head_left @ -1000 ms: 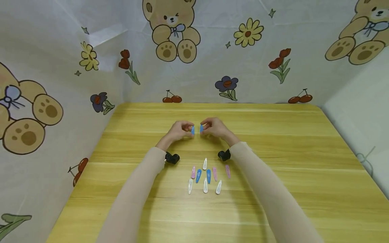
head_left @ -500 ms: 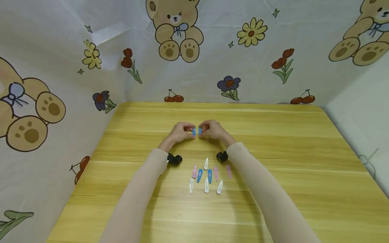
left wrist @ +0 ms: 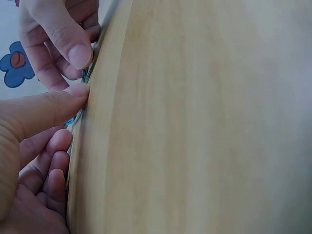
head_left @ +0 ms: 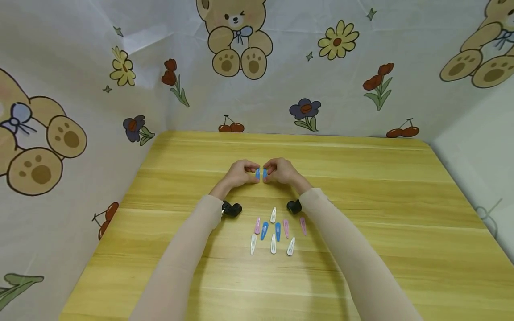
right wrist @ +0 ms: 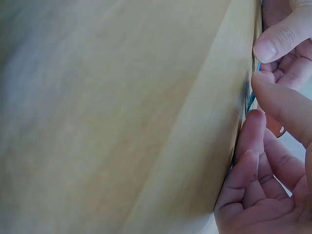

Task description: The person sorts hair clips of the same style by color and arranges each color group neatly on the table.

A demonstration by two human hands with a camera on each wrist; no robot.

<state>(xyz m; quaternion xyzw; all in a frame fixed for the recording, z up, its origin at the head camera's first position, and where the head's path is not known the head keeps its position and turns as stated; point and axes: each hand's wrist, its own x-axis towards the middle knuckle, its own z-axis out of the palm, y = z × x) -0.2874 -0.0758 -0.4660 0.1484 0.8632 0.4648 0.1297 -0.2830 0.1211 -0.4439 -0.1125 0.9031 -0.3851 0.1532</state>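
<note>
Only the head cam catches the loose hair clips (head_left: 264,231) up close, wrist cams don't. Past those, left hand (head_left: 239,173) has thumb and fingers pinched on one blue clip (head_left: 258,174), right hand (head_left: 282,170) likewise on a second blue clip (head_left: 265,174). Both clips sit between the hands, just beside each other.

Tabletop (head_left: 385,187): yellow wood grain, streaky. At tabletop's far half: held clips (head_left: 258,174), both blue. Over tabletop: plain beige sleeves (head_left: 180,254), black wrist units (head_left: 234,209). On tabletop: white clips (head_left: 273,215), pink clips (head_left: 286,228), blue clips (head_left: 278,232). Behind tabletop: white cloth (head_left: 257,100), printed brown bears (head_left: 221,40), yellow daisies (head_left: 337,42), red tulips (head_left: 372,83).
</note>
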